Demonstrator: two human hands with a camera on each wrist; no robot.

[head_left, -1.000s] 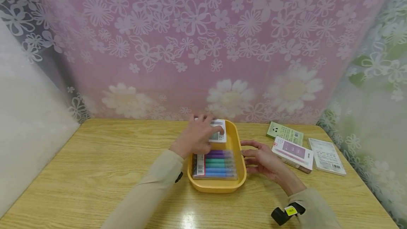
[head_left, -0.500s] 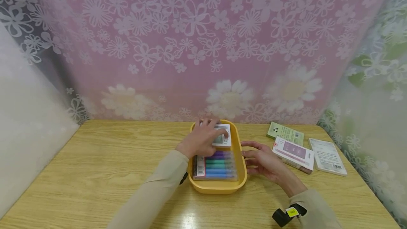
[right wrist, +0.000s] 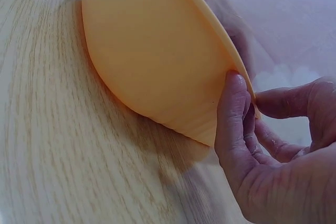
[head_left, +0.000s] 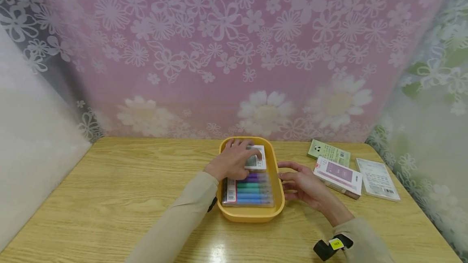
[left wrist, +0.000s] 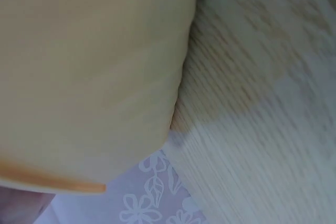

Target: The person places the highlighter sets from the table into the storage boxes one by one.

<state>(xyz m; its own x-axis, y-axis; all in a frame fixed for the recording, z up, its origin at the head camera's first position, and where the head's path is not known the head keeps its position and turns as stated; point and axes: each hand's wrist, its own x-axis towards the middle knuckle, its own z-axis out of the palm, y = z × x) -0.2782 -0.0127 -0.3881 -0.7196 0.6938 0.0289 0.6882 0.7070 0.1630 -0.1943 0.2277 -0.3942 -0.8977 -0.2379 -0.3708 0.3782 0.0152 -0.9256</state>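
A yellow plastic basket (head_left: 256, 213) stands on the wooden table. My left hand (head_left: 235, 160) reaches over its left rim and grips a small white box marked 12 (head_left: 260, 163) at the basket's far end; the hand covers much of the box. Nearer to me in the basket lies a clear pack of purple, green and blue pens (head_left: 252, 192), overlapped by the left thumb. My right hand (head_left: 301, 184) holds the basket's right side, with thumb and fingertips at the rim in the right wrist view. In the left wrist view the basket's outer wall (left wrist: 94, 77) fills most of the picture.
To the right of the right hand lie a white box with a purple panel (head_left: 340, 175), a green box with a panda (head_left: 329, 152) and a flat white pack (head_left: 378, 179). A pink flowered curtain (head_left: 204, 72) hangs behind the table's back edge (head_left: 164, 138).
My left hand has brought the white box from the basket's far left rim down and to the right, inside the basket. In the last half second it shifts only slightly. The right hand stays put.
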